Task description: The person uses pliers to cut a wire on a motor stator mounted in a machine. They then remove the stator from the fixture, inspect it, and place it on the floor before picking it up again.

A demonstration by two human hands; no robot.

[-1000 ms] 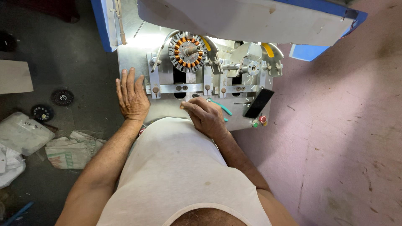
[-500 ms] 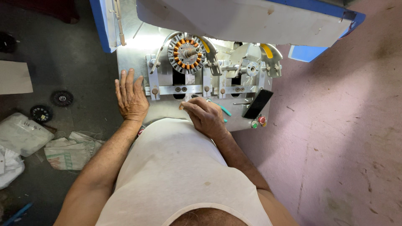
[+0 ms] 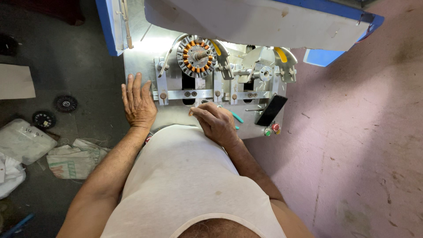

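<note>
In front of you stands the metal machine bed (image 3: 145,57), a pale steel surface with a blue frame at its far left and a big white cover overhead that hides the upper works. Your torso in the white vest fills the lower middle of the view and covers the near edge of the bed.

Your left arm runs up from the lower left, forearm straight, and your left hand (image 3: 139,102) lies palm down on the bare steel, released and flat, fingers together and pointing away from you, holding nothing. Its fingertips end just beside the left end of the horizontal clamp bar (image 3: 200,94).

Your right arm comes in from the lower right, bent at the elbow, wrist turned inward. Your right hand (image 3: 216,121) is curled, thumb and forefinger pinched together at its left end; whatever sits in that pinch is too small to make out, so I cannot tell whether it grips anything. A teal-handled tool (image 3: 238,117) pokes out from under that hand on the right, mostly hidden.

The wound stator (image 3: 197,50), a round laminated ring with copper coils, sits upright on the spindle beyond the bar, well apart from both hands.

A dark phone (image 3: 272,110) leans at the bed's right, with a red button (image 3: 276,127) and a green button (image 3: 267,132) just below it.
</note>
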